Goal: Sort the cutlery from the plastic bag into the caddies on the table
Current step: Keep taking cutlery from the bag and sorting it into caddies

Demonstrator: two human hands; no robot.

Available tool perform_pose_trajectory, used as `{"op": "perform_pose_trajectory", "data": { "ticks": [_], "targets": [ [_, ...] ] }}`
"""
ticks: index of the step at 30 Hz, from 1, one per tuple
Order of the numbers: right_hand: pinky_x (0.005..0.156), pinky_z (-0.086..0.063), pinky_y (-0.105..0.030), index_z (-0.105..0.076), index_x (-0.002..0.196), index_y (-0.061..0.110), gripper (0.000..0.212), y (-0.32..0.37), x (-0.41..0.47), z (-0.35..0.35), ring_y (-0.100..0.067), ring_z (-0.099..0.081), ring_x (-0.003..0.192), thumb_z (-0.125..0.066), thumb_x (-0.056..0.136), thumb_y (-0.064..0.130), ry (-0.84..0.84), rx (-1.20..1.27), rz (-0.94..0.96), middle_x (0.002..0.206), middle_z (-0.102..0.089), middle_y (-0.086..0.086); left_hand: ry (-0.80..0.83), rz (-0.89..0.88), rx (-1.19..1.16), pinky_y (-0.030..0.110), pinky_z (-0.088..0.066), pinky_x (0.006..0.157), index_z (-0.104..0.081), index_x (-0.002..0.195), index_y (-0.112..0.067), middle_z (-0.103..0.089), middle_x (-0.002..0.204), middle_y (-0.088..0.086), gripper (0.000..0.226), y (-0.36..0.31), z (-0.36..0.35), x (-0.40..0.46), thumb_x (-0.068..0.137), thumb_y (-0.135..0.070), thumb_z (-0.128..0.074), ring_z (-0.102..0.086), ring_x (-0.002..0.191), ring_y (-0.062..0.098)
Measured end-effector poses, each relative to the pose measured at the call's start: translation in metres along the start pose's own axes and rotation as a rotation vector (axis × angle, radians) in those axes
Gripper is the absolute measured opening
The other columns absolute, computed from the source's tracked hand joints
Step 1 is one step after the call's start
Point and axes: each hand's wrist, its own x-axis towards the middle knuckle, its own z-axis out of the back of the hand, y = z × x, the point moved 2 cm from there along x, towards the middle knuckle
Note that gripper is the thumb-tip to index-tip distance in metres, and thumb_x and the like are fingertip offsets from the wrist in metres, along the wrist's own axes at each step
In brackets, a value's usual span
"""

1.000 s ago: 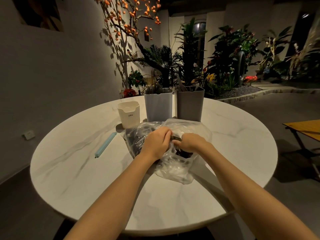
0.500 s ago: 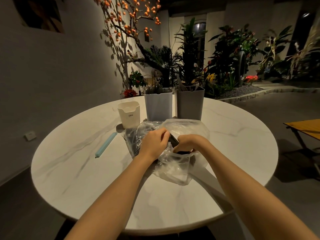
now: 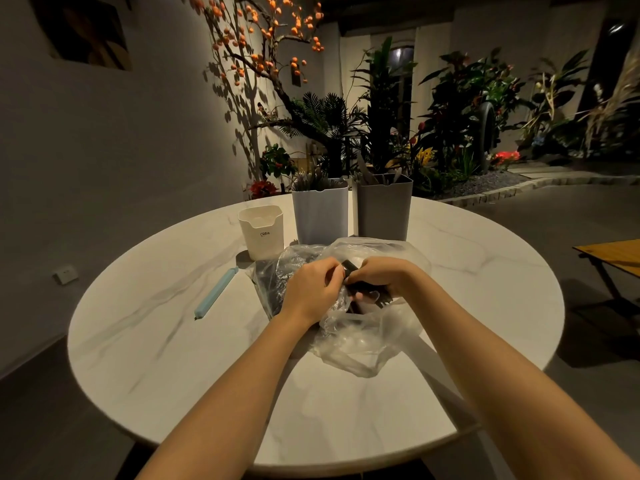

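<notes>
A clear plastic bag (image 3: 360,341) lies crumpled in the middle of the round marble table (image 3: 173,341). Dark cutlery (image 3: 349,266) shows at the bag's mouth, between both hands. My left hand (image 3: 313,289) grips the bag's edge on the left. My right hand (image 3: 381,275) has its fingers curled round the dark cutlery handles inside the bag. Behind the bag stand three caddies: a small cream one (image 3: 262,232), a light grey one (image 3: 320,213) and a darker grey one (image 3: 383,207). Both grey caddies hold cutlery standing upright.
A light blue bag clip (image 3: 215,293) lies on the table left of the bag. A wooden table (image 3: 613,252) stands off to the right. Plants and a tree with orange fruit fill the background behind the caddies.
My right hand has lifted slightly and drawn dark cutlery handles up at the bag's mouth. My left hand stays on the bag's edge.
</notes>
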Motion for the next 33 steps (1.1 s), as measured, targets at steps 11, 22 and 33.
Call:
{"op": "perform_pose_trajectory", "data": {
  "ticks": [11, 22, 33],
  "targets": [
    [0.049, -0.037, -0.019, -0.064, 0.095, 0.002, 0.030, -0.002, 0.010, 0.011, -0.010, -0.039, 0.051, -0.052, 0.097, 0.029, -0.063, -0.286, 0.056, 0.070, -0.052, -0.007, 0.070, -0.015, 0.121, 0.026, -0.045, 0.063, -0.067, 0.093, -0.015, -0.068, 0.083, 0.000, 0.021, 0.003, -0.004, 0.001, 0.098, -0.026, -0.050, -0.058, 0.072, 0.015],
    [0.049, -0.037, -0.016, -0.058, 0.081, 0.008, 0.022, -0.002, 0.007, 0.014, -0.009, -0.040, 0.050, -0.055, 0.096, 0.024, -0.044, -0.269, 0.060, 0.066, -0.051, -0.004, -0.009, 0.035, 0.080, 0.023, -0.045, 0.067, -0.065, 0.098, -0.012, -0.066, 0.093, 0.001, 0.017, 0.001, 0.001, 0.001, 0.098, -0.021, -0.050, -0.055, 0.077, 0.012],
    [0.045, -0.034, -0.017, -0.057, 0.095, 0.007, 0.018, -0.024, -0.007, 0.028, -0.009, -0.036, 0.048, -0.050, 0.097, 0.024, 0.073, -0.175, 0.069, 0.071, -0.047, -0.006, -0.072, 0.199, 0.124, 0.029, -0.044, 0.092, -0.058, 0.122, -0.013, -0.058, 0.125, 0.002, 0.027, 0.013, 0.007, 0.004, 0.097, -0.018, -0.050, -0.054, 0.111, 0.018]
  ]
}}
